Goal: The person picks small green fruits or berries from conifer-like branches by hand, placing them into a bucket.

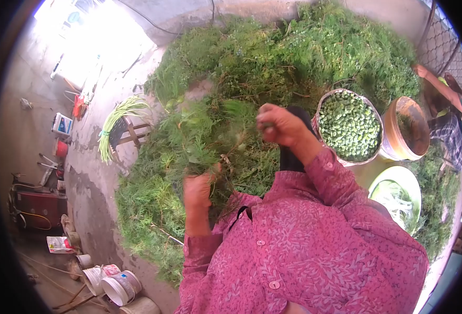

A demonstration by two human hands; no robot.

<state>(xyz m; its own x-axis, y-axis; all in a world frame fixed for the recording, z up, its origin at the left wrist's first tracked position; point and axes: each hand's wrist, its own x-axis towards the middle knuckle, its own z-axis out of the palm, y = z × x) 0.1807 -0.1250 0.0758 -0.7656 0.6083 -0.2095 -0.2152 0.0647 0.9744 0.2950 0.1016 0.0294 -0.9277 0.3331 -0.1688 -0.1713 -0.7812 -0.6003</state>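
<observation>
My left hand (197, 194) is closed around the lower end of a feathery green branch (195, 144), whose sprays rise in front of me. To its right, my right hand (283, 125) is raised with fingers curled together; what lies inside them is hidden. Beneath both hands spreads a big pile of cut evergreen branches (278, 60). Close to my right hand stands a bucket (318, 116) full of small pale-green cones or fruits (350, 125).
A second, yellowish bucket (390, 141) and a light-green basin (418, 196) with pale strips stand at right. Another person's hand (422, 71) touches the pile's right edge. A stool (132, 132) carries a bundle of green stalks (117, 118). White buckets (121, 287) lie lower left.
</observation>
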